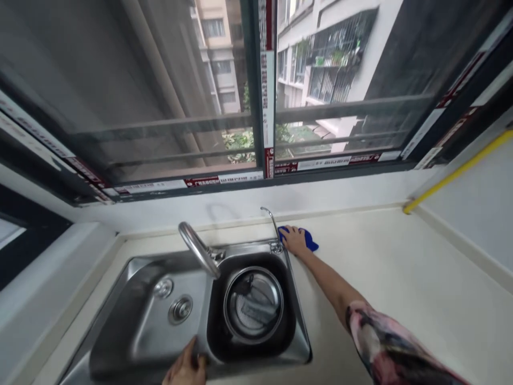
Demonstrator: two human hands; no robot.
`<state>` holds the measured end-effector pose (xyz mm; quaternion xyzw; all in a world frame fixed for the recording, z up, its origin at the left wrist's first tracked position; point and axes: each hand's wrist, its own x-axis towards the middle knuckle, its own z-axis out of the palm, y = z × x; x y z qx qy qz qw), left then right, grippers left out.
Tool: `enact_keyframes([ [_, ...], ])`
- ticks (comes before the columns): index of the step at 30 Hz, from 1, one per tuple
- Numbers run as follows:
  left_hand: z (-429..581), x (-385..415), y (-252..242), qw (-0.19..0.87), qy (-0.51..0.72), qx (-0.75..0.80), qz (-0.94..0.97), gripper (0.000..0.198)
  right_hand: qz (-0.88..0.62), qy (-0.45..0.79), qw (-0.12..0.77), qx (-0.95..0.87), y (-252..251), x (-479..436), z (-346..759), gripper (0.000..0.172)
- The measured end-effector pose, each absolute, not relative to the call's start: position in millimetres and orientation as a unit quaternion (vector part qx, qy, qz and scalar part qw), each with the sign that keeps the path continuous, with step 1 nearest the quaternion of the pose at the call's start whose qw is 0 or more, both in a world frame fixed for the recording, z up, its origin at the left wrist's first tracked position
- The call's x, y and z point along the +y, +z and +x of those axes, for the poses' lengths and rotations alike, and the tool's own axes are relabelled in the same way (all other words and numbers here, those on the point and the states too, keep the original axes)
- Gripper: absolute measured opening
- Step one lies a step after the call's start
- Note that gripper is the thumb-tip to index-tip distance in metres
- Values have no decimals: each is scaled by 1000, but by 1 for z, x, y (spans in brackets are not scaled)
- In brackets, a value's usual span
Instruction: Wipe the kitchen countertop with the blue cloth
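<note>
My right hand (294,239) presses down on a bunched blue cloth (311,241) on the countertop, just right of the sink's back corner. Beside its fingers rises a thin curved tap (269,214). At the front rim of the double-bowl steel sink (214,299), my left hand (186,369) rests with its fingers apart and nothing in them. In the right bowl sits a round metal pan (253,336) with a strainer-like piece (256,310) and a dark item inside; I cannot make these out fully.
A larger curved faucet (197,248) stands behind the divider between the bowls. Pale countertop (380,267) stretches to the right. Behind the sink are a white wall and a dark-framed window (266,107). A yellow pipe (457,174) runs down the right wall to the counter's back corner.
</note>
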<state>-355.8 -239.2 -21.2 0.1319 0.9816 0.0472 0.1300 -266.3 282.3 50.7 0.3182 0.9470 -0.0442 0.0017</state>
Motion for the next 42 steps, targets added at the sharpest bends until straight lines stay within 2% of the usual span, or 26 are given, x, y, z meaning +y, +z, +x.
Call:
enact_keyframes([
  [4,-345,-219,10,141,26,982,127,64,287,-34,23,957,49,279,-256,55],
  [7,-342,-212,18,144,18,982,124,60,260,-22,36,965,46,273,-243,50],
  [20,-337,-213,16,139,46,980,135,56,224,35,57,972,54,185,-169,37],
  [25,-338,-213,11,133,70,980,132,54,194,43,23,980,39,168,-133,38],
  [37,-336,-217,5,120,82,980,134,55,305,25,25,952,40,251,-229,38],
  [42,-333,-215,7,109,87,981,133,54,279,25,23,960,35,293,-252,39],
])
